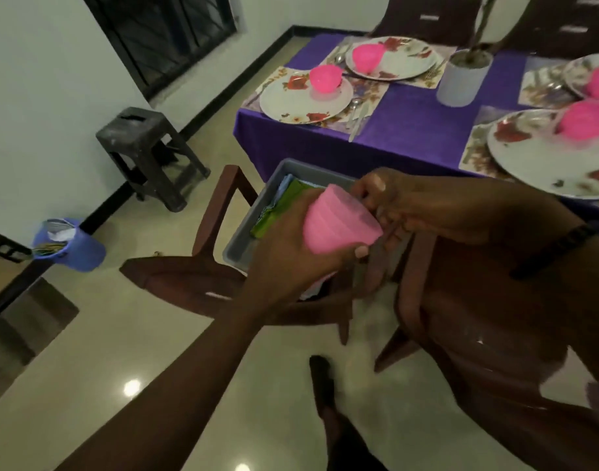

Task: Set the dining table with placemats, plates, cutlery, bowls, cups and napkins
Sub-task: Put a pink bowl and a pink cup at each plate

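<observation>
Pink plastic cups [339, 222], nested in a short stack, sit between both hands above a brown chair [189, 277]. From below and the near side, the left hand [284, 246] wraps the stack, its fingers curled under the base and its thumb along the lower rim. At the stack's far rim, the right hand [403, 202] pinches the cup edge with thumb and fingertips; a dark band circles that wrist. Just behind and under the held stack, a grey tray [257, 212] rests on the chair seat and carries folded green and blue napkins [277, 205]. Beyond the grip, further off, the table [407, 120] wears a purple cloth and already bears printed placemats, flowered plates [305, 98], pink bowls [325, 79] and cutlery [357, 113]. Well off to the left of the hands stand a black stool [148, 154] and a blue bin [70, 246].
</observation>
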